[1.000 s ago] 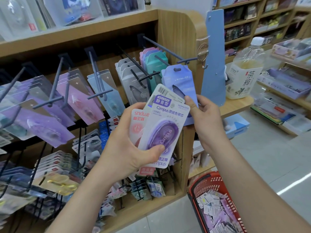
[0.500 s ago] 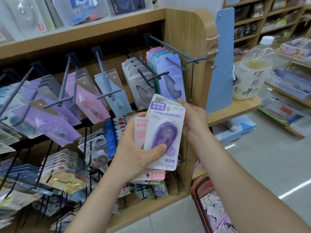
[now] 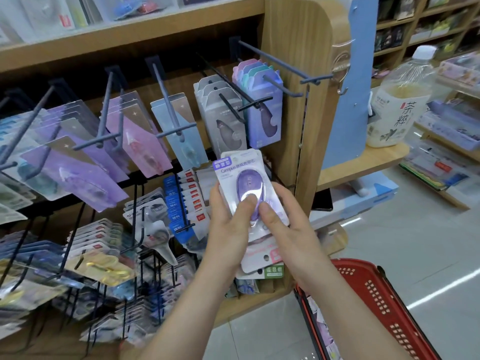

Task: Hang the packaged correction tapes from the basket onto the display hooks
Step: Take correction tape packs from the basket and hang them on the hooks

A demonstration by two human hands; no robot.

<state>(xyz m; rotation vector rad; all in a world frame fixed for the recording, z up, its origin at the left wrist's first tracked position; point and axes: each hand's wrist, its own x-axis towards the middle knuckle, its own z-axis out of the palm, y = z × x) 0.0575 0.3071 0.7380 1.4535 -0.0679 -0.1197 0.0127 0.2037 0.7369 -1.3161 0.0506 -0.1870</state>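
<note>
A small stack of packaged correction tapes sits between both my hands; the front pack (image 3: pixel 241 168) is white with a purple tape and "Campus" print. My left hand (image 3: pixel 228 224) grips the stack from the left, thumb on the purple blister. My right hand (image 3: pixel 283 224) holds the right edge, thumb pressing next to the left thumb. More packs stick out below (image 3: pixel 262 258). The red basket (image 3: pixel 379 297) sits on the floor at lower right with several packs inside. Display hooks (image 3: pixel 275 62) jut from the wooden rack above, some bearing purple, grey and blue packs.
Lower hooks (image 3: pixel 181 203) carry blue and white packs and scissors packs. A blue board (image 3: pixel 348 81) hangs at the rack's end panel. A large drink bottle (image 3: pixel 400 100) stands on the side shelf. Further shelving lines the aisle at the right.
My right hand came down from the hanging purple-blue pack and now holds the stack's front with its thumb. The stack straightened upright and the view shifted.
</note>
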